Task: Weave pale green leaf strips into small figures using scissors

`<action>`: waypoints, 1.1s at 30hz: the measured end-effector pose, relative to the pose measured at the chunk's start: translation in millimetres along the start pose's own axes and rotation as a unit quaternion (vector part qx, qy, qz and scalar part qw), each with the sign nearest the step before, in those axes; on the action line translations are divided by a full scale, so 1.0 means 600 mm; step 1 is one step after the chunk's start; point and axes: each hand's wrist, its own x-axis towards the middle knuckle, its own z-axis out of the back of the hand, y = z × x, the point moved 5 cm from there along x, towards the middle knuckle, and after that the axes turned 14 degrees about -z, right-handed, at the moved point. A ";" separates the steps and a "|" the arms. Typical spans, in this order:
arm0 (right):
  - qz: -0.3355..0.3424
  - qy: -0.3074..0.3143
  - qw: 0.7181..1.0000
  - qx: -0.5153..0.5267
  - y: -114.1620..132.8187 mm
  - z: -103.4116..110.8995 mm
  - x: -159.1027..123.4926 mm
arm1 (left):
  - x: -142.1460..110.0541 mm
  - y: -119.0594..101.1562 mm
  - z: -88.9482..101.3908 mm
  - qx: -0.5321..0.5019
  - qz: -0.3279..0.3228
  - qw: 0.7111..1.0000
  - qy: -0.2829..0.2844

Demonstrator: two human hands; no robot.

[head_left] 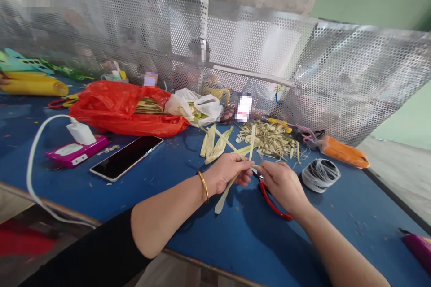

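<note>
Pale husk strips [252,141] cross between my two hands over the blue table [208,233]. My left hand [232,171], below a gold bangle, is closed on them with thumb and fingers, and one strip end hangs down under it. My right hand [281,184] pinches a strip close beside the left fingertips. Red-handled scissors [272,204] lie under my right hand, their blades partly hidden. Wider dried husk leaves [217,143] lie just beyond my left hand. Behind my right hand is a heap of husk scraps [272,139].
A string spool [321,175] and an orange packet [345,151] are at right. A phone [127,158], a purple power strip [77,150] with a white cable, and a red bag [121,110] with husks lie left. A perforated metal screen [249,40] stands behind, near a yellow mug [217,93].
</note>
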 end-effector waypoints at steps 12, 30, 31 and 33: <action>-0.099 0.065 0.993 0.015 -0.017 0.000 0.006 | 0.008 -0.007 0.016 -0.003 0.008 0.999 -0.045; 0.185 -0.086 0.977 -0.059 0.035 0.020 -0.014 | 0.008 -0.016 0.011 -0.070 -0.040 0.997 -0.011; 0.219 -0.054 0.972 -0.066 0.043 0.009 -0.018 | 0.007 -0.015 0.010 -0.064 -0.041 0.997 -0.012; 0.260 -0.027 0.962 -0.074 0.054 -0.008 -0.024 | 0.007 -0.012 0.008 -0.057 -0.047 0.997 -0.015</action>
